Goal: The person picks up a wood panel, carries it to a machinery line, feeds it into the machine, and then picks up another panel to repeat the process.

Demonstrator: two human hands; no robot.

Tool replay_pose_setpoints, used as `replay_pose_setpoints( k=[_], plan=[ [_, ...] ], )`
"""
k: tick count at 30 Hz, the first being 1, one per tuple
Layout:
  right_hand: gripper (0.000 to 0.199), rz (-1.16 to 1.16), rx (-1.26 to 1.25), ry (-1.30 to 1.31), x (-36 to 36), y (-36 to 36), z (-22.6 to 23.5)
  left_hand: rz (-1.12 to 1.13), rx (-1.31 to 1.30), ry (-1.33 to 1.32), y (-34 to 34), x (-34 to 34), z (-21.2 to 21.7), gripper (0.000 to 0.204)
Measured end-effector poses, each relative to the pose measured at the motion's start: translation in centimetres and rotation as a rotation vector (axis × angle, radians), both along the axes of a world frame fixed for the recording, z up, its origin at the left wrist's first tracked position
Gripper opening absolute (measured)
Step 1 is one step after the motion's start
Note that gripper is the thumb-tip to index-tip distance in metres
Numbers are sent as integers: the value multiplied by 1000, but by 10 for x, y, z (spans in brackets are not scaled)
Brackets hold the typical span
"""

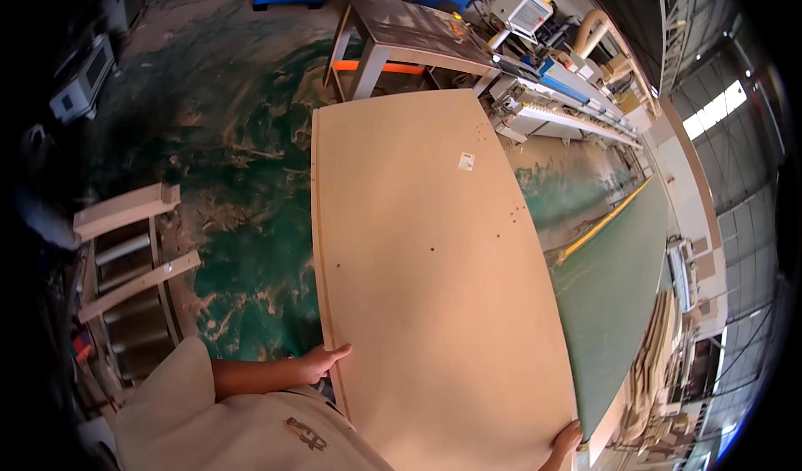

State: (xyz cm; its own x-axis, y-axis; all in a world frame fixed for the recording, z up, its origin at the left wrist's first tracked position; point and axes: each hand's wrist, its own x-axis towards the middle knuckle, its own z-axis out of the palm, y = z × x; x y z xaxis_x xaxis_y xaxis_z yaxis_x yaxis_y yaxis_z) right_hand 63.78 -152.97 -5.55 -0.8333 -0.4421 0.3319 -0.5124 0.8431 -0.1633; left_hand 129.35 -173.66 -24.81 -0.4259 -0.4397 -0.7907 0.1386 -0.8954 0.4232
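Panel (426,304), broad and pale, lay right in front of you, stretching from near toward far table (418,28). Your left hand (322,363) had clamped left edge, thumb on top! Your right hand (567,442) gripped right edge, nearer you, fingers partly hidden. White label (466,162) showed on far right part, small dark holes dotting face. Roller frame (125,212) stood left, stacked boards (650,362) lay right.
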Motion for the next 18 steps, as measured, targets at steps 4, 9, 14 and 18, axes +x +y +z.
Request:
replay_pose_setpoints(
  k=[4, 9, 14, 18],
  plan=[
    [62, -109, 103, -91, 0, -46, -35, -120, 38, -36, -106, 22, 21, 64],
    [63, -120, 138, -143, 51, -158, -47, -184, -45, -26, -229, 50, 11, 70],
    [64, -181, 138, -135, 121, -279, -31, -259, -194, -129, -367, 77, 7, 75],
    [65, -258, 170, -130, 178, -352, -12, -459, -91, -217, -477, 94, 32, 79]
  ],
)
